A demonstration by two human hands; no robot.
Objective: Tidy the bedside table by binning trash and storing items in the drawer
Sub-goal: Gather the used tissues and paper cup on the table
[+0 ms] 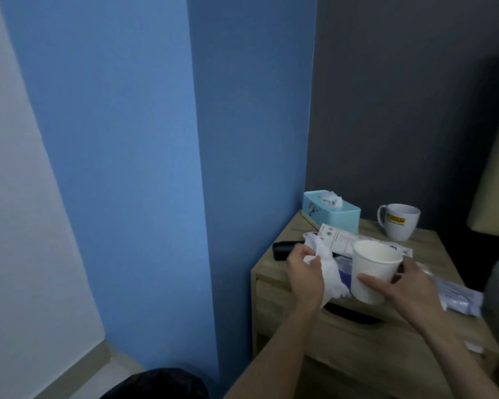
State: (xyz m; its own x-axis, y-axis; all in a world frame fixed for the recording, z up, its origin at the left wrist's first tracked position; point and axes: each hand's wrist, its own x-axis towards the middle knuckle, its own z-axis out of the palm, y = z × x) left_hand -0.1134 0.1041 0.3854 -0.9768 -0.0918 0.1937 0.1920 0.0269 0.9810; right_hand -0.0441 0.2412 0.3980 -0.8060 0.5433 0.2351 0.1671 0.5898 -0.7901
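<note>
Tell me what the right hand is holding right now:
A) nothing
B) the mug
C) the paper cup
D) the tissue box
C: the right hand grips the paper cup, thumb across its side, while the mug stands untouched at the back of the table; the left hand holds a crumpled tissue.
</note>
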